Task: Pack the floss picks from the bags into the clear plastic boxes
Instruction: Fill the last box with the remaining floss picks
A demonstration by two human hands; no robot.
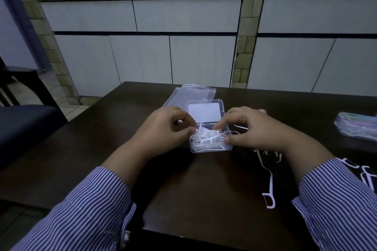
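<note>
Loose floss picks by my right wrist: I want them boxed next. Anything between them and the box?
The right hand lies between the loose white floss picks and the open clear plastic box; otherwise nothing.

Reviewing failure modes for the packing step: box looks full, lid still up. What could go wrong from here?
1. The floss picks are heaped above the rim of the clear plastic box; the open lid may not shut, or picks could spill.
2. Both the left hand and right hand press at the pile; a push could slide the light box.
3. Loose picks lie under the right forearm and could be swept off the table.
</note>
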